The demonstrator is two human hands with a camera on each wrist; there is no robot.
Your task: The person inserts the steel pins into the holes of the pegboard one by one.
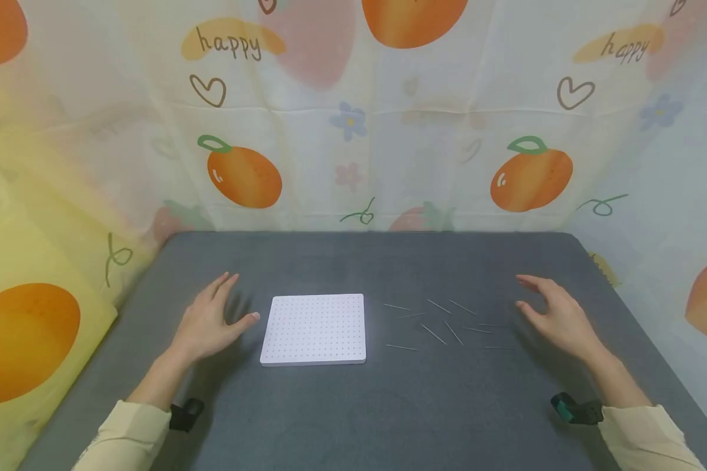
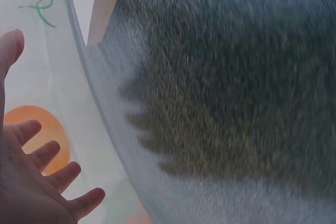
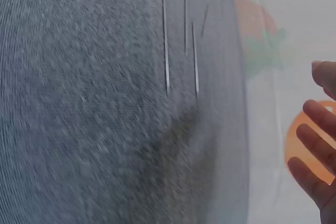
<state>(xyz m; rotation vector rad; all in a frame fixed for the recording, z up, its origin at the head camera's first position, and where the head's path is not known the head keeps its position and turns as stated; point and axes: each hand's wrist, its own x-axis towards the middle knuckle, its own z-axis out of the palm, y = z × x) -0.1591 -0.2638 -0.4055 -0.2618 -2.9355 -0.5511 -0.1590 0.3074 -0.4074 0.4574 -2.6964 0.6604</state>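
A white board with a grid of small holes (image 1: 313,330) lies flat on the dark grey table, left of the middle. To its right several thin metal needles (image 1: 433,334) lie scattered at various angles; some of these needles (image 3: 166,45) also show in the right wrist view. My left hand (image 1: 212,322) hovers left of the board, fingers spread and relaxed, holding nothing. In the left wrist view a corner of the board (image 2: 95,9) appears at the top. My right hand (image 1: 560,317) is held to the right of the needles, thumb and fingers apart, with nothing in it.
The grey table (image 1: 353,418) ends at a back edge against a hanging cloth (image 1: 424,157) printed with oranges, hearts and words. More cloth hangs along both sides. A dark band with a small device (image 1: 576,409) sits on the right wrist, another dark device (image 1: 186,415) on the left.
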